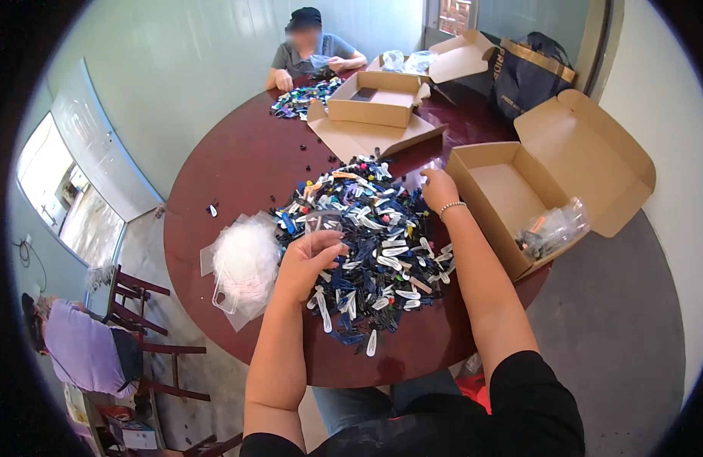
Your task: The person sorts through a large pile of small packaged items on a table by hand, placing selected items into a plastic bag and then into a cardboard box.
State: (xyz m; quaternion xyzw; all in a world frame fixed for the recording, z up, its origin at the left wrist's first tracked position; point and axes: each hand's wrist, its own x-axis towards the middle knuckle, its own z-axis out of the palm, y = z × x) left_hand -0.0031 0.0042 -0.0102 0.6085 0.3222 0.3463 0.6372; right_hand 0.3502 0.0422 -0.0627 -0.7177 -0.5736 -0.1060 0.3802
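A large heap of hair clips, mostly black, dark blue and white, lies on the round dark red table. My left hand is over the heap's left side, thumb and fingers pinched on a small clear plastic bag. At the heap's far right edge is my right hand, with its fingers bent; what they hold, if anything, is hidden. Clear plastic shows just beyond that hand. To the left of my left hand is a stack of clear bags.
An open cardboard box with a filled plastic bag stands at right. Another open box is farther back. Across the table, a person handles a bag beside a second clip pile. Another person sits at lower left.
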